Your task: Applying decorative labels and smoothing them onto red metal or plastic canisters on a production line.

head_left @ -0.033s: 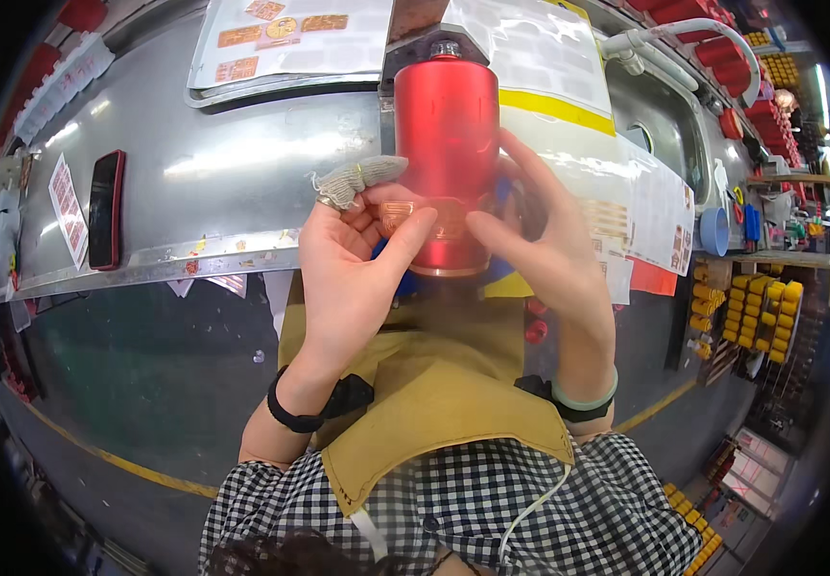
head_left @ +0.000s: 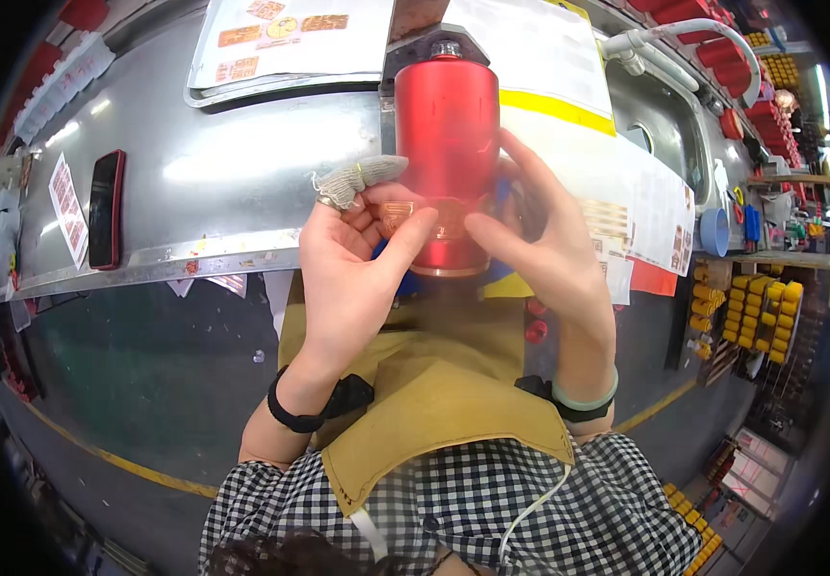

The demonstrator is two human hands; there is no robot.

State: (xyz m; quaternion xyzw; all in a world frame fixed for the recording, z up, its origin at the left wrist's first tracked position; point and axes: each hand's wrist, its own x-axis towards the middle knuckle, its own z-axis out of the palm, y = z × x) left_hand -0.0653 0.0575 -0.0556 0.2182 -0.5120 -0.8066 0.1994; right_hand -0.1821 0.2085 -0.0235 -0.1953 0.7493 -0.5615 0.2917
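Observation:
A red metallic bottle-shaped cylinder lies in front of me, its narrow silvery neck pointing away. Across its near part runs a copper-coloured decal strip, looking partly see-through. My left hand pinches the left end of this strip between thumb and fingers. A grey cloth sleeve covers its index finger, which reaches to the bottle's left side. My right hand wraps the right side of the bottle, thumb tip on the strip's right part. Its other fingers are partly hidden behind the bottle.
A tray with a sheet of copper-coloured decals stands at the back left. On the metal bench lie a phone and a printed strip. Papers cover the right side, near a white curved pipe.

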